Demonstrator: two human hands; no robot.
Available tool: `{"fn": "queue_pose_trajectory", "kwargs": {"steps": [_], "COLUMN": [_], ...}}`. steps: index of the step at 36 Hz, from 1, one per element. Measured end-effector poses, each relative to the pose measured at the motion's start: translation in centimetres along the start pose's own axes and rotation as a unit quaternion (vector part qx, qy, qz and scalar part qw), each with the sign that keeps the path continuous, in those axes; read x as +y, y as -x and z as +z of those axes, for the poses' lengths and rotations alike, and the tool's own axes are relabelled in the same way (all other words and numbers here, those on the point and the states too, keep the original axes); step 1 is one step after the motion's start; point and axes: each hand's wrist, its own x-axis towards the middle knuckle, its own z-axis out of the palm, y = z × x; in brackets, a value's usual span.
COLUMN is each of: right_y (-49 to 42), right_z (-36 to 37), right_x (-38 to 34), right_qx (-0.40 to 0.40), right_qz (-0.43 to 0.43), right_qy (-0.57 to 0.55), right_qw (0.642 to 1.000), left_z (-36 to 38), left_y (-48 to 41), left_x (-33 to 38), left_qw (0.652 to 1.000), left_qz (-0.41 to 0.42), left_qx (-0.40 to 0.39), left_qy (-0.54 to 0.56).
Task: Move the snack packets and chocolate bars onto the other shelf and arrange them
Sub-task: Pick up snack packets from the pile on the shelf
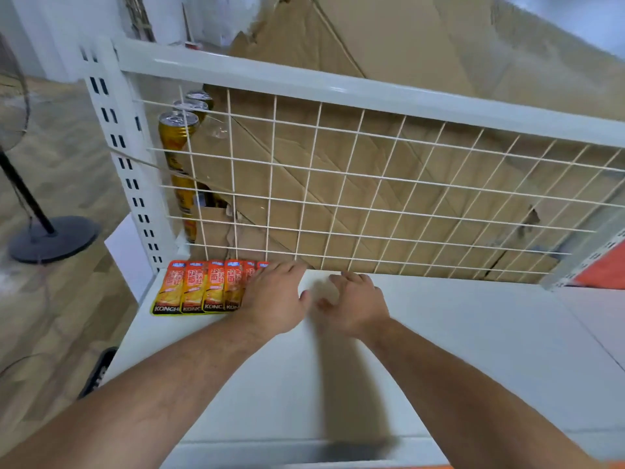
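I see a row of orange snack packets (199, 289) lying flat and overlapping at the back left corner of the white shelf (439, 350), their top edges against the wire grid (338, 184). My left hand (274, 296) lies palm down on the right end of that row, its fingers (287, 269) nearly straight and close together, covering the last packets and reaching the grid's foot. The uncovered packets run leftward from those fingers. Just right of them sits my right hand (355, 306), slightly blurred, its fingers (351, 277) loosely bent and apart, tips on the bare shelf near the back edge. Beyond the fingertips, behind the grid, golden cans (177, 133) stand in a line at the left, with flattened cardboard (389, 45) leaning further back. Far left of my left fingers, a fan base (54, 238) rests on the floor
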Motion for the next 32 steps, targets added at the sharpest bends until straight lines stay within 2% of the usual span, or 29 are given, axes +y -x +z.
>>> {"fn": "queue_pose_trajectory", "kwargs": {"steps": [8, 14, 23, 32], "right_y": [4.1, 7.8, 14.0, 19.9], "right_z": [-2.0, -3.6, -6.1, -9.0], "right_x": [7.3, 14.3, 26.3, 38.2], "right_qx": [-0.047, -0.029, -0.011, 0.025], "right_qz": [0.064, 0.104, 0.137, 0.163], "right_qy": [-0.001, -0.03, -0.031, -0.028], "right_qw": [0.997, 0.994, 0.99, 0.986], "left_z": [1.4, 2.9, 5.1, 7.2], "left_y": [-1.0, -1.1, 0.2, 1.2], "left_x": [7.0, 14.0, 26.9, 39.7], "left_qw": [0.995, 0.988, 0.981, 0.976], "left_qz": [0.048, 0.092, 0.12, 0.164], "left_qx": [-0.092, -0.126, -0.15, -0.14], "left_qy": [0.011, -0.006, -0.017, -0.032]}}
